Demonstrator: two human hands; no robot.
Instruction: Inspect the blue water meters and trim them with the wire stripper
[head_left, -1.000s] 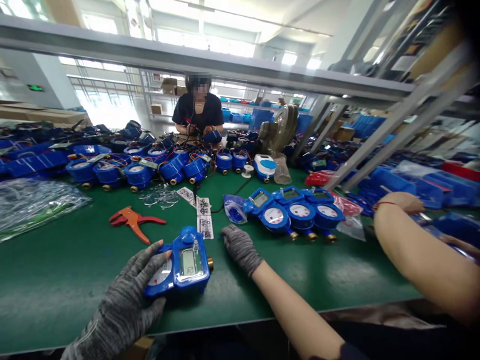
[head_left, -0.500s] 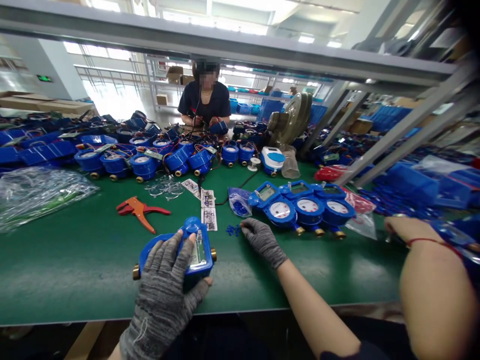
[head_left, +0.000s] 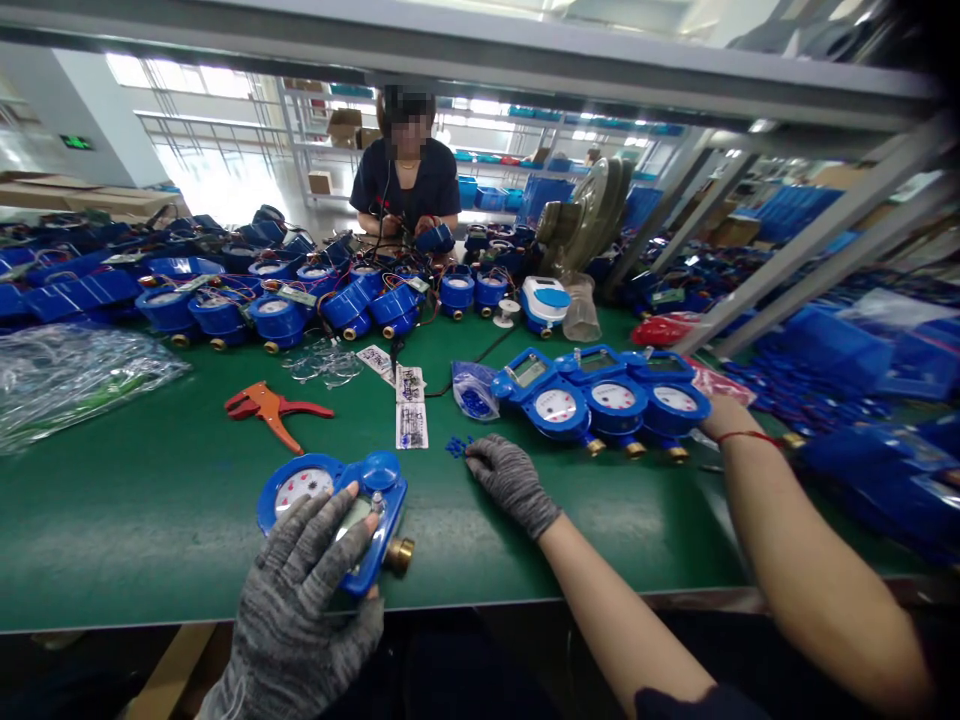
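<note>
My left hand, in a grey fingerless glove, is closed over a blue water meter near the table's front edge. The fingers lie across its display, and part of the round dial and one brass fitting show. My right hand, gloved alike, has its fingers drawn together at a small pile of blue pieces. Whatever lies between those fingertips is hidden. Just behind is a clear bag of blue pieces. Several finished-looking blue water meters stand in a row beyond my right hand.
Orange wire strippers and printed labels lie on the green table. Open meters with wires line the back. A co-worker's arm reaches in from the right, near a red bag. Another person sits opposite.
The water meter has turned under my left hand, so its dial now shows and a brass fitting points right. The co-worker's arm has reached left toward the meter row. My right hand stays by the pile.
</note>
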